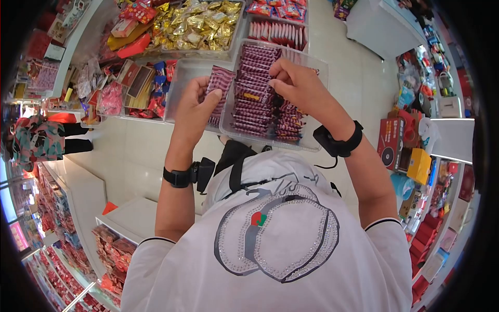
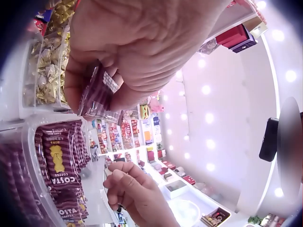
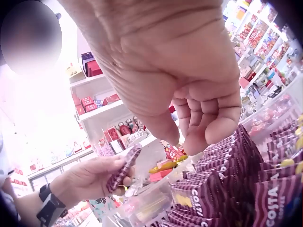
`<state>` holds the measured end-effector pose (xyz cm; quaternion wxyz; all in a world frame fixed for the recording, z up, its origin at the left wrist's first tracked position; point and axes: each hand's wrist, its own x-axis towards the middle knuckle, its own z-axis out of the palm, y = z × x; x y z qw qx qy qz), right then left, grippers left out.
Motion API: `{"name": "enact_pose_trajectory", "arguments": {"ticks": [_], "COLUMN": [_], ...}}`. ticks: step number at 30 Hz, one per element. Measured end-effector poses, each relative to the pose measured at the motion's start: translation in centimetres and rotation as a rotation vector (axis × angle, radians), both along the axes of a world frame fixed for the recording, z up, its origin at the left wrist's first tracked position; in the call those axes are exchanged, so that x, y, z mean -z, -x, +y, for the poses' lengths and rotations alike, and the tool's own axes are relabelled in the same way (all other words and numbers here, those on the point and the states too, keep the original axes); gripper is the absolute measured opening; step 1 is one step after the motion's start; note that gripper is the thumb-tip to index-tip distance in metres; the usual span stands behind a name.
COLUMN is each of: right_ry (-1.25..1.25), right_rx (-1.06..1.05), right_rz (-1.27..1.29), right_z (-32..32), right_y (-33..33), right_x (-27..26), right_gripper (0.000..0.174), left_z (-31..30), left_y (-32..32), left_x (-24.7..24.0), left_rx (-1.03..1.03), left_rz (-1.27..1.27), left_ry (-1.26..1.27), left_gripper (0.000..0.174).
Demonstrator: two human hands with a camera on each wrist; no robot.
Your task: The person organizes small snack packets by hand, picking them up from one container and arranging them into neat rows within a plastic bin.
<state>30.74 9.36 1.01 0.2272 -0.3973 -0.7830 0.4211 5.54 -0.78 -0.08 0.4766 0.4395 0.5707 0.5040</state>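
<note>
Between thumb and fingers my left hand [image 1: 193, 106] pinches a purple striped coffee sachet [image 1: 221, 79], held upright over a clear plastic bin [image 1: 179, 73]. More purple sachets [image 1: 252, 112], with COSTA COFFEE lettering in the wrist views, stand in tight rows in the clear bin [image 1: 270, 142] beside it. Above these rows is my right hand [image 1: 297, 82], its fingers loosely bent. A gap shows between its thumb and fingertips [image 3: 221, 130] in the right wrist view, with nothing held there. Part of the held sachet is hidden behind the left thumb.
Gold-wrapped sweets [image 1: 200, 26] fill a bin beyond, with red-and-white packets [image 1: 278, 32] to its right. Boxes and bags [image 1: 136, 86] lie to the left. Stocked shelves [image 1: 434, 218] line the right side; a person [image 1: 44, 140] is at far left.
</note>
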Motion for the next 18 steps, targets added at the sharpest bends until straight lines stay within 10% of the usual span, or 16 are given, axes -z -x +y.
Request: {"name": "enact_pose_trajectory", "arguments": {"ticks": [13, 18], "right_ry": [0.488, 0.887], "right_rx": [-0.121, -0.053], "right_rz": [0.263, 0.619], "right_z": [-0.7, 0.0], "right_y": [2.3, 1.8], "right_x": [-0.9, -0.5], "right_gripper": [0.032, 0.025], "left_z": [0.3, 0.3], "left_y": [-2.3, -1.6], "left_x": [0.3, -2.1], "left_rx": [0.251, 0.190], "left_rz": [0.070, -0.433], "left_ry": [0.048, 0.075], "left_gripper": [0.034, 0.037]}}
